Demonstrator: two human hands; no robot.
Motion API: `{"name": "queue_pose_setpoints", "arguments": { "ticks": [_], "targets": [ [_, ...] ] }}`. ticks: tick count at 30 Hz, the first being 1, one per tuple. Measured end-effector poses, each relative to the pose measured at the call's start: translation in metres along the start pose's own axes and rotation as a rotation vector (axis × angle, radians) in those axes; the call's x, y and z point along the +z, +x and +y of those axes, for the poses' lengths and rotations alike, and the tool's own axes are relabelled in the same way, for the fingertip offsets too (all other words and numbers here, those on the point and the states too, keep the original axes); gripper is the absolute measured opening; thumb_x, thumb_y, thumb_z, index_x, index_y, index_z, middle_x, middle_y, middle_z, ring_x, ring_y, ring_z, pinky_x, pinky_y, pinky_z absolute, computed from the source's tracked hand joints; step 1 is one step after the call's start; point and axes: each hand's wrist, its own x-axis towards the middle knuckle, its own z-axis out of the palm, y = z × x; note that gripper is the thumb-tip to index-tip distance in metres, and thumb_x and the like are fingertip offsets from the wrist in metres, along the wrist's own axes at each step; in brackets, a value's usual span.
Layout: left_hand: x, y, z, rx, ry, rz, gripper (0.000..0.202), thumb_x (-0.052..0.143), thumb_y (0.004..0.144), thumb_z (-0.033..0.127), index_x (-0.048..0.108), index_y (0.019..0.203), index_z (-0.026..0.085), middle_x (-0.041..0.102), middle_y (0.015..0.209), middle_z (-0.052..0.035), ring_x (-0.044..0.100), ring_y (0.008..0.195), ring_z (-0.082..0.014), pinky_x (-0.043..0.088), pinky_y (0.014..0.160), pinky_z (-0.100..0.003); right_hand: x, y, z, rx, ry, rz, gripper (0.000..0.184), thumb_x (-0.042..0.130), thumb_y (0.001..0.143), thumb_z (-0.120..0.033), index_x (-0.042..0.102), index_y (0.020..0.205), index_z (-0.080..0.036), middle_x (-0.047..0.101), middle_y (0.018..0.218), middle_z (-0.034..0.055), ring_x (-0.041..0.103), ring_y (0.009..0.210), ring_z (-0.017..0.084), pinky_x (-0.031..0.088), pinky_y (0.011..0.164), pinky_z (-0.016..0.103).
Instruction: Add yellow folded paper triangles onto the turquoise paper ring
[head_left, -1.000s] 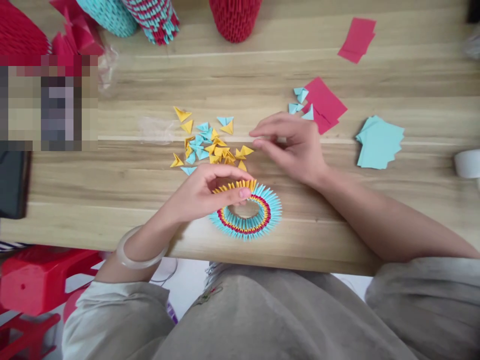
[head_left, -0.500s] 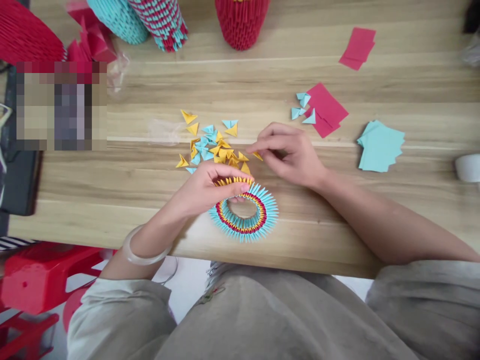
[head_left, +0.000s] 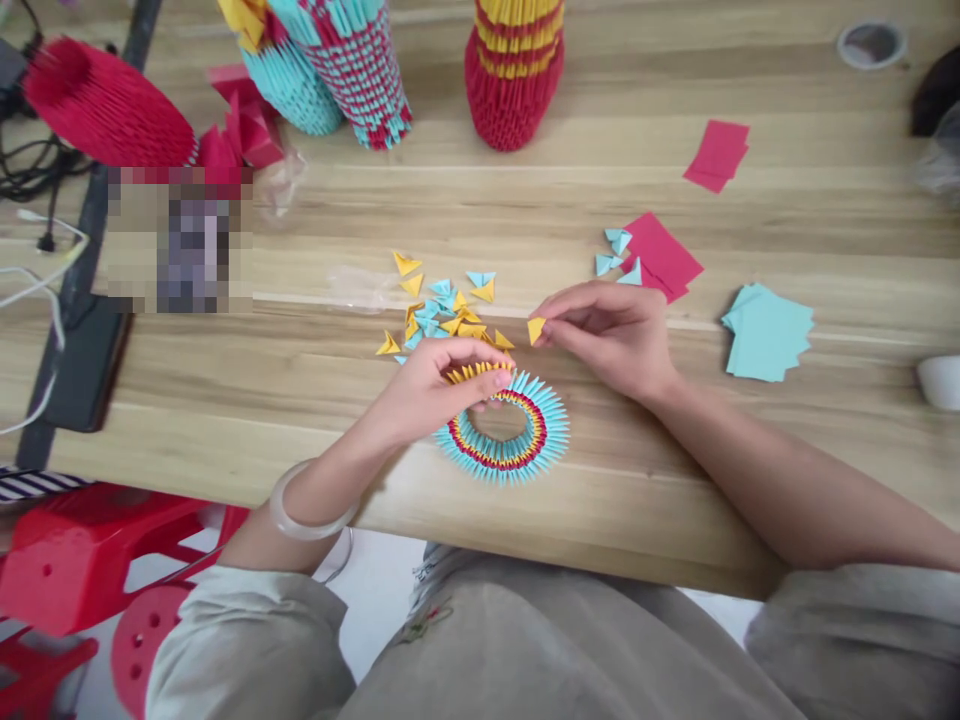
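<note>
At the far left, a red plastic stool (head_left: 67,560) stands below the edge of the wooden table (head_left: 600,500). The left forearm slants up and inward from there, a pale bangle (head_left: 279,500) near its wrist. The left hand (head_left: 439,390) holds the far left part of a folded-paper ring (head_left: 504,460), thumb laid across the top. Beyond its knuckles are scattered yellow and blue folded pieces (head_left: 430,326).

The ring is in front of the person's body, at the table's near side. It looks oval from here, its longer axis running left to right and its paper spikes fanning outward; I can't tell whether its underside touches the wood.

Just beyond the ring, to its right, a yellow paper triangle (head_left: 535,330) hangs tip toward the person, pinched between the right hand's (head_left: 622,335) thumb and forefinger. That forearm slopes in from the lower right. Farther right are red paper sheets (head_left: 667,255), then pale blue sheets (head_left: 769,332).
</note>
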Motion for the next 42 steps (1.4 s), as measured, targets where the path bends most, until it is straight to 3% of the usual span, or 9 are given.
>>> {"name": "queue_pose_setpoints", "arguments": {
  "ticks": [8,17,22,29,42],
  "targets": [
    [-0.007,0.000,-0.003,0.022,-0.105,0.031,0.026,0.082,0.069,0.034,0.069,0.077,0.012,0.066,0.065,0.0000,0.060,0.056,-0.0089,0.049,0.054,-0.019,0.000,-0.002,-0.001,0.061,0.067,-0.098,0.022,0.079,0.073,-0.016,0.077,0.092,-0.026,0.076,0.090,0.0015,0.071,0.079,0.013,0.061,0.075,0.025],
    [-0.011,-0.006,0.003,0.078,0.001,0.066,0.023,0.081,0.067,0.029,0.075,0.083,0.015,0.072,0.076,-0.0024,0.062,0.064,-0.0110,0.047,0.058,-0.021,0.000,-0.003,-0.002,0.060,0.049,-0.128,0.020,0.075,0.078,-0.015,0.078,0.094,-0.026,0.078,0.090,0.0032,0.073,0.079,0.012,0.059,0.073,0.023],
    [-0.016,-0.007,0.011,0.110,0.131,0.080,0.026,0.082,0.066,0.030,0.074,0.085,0.014,0.073,0.079,-0.0038,0.062,0.069,-0.0135,0.047,0.061,-0.023,0.007,0.000,-0.007,0.076,0.184,-0.252,0.013,0.073,0.080,-0.017,0.079,0.089,-0.026,0.078,0.095,0.0048,0.074,0.087,0.014,0.060,0.080,0.026],
    [-0.015,-0.005,0.007,0.197,0.199,0.064,0.023,0.079,0.069,0.031,0.072,0.085,0.014,0.072,0.080,-0.0036,0.062,0.071,-0.0137,0.048,0.066,-0.025,0.013,0.004,-0.007,0.154,0.295,-0.253,0.014,0.075,0.079,-0.019,0.079,0.089,-0.028,0.078,0.096,0.0025,0.073,0.089,0.011,0.059,0.084,0.025],
    [-0.012,-0.004,0.003,0.200,0.216,0.079,0.026,0.081,0.067,0.030,0.072,0.086,0.014,0.074,0.087,-0.0054,0.066,0.075,-0.0150,0.051,0.071,-0.026,0.014,0.002,-0.003,0.139,0.269,-0.244,0.009,0.077,0.077,-0.024,0.080,0.085,-0.027,0.078,0.091,0.0026,0.072,0.083,0.011,0.059,0.079,0.025]
  ]
}}
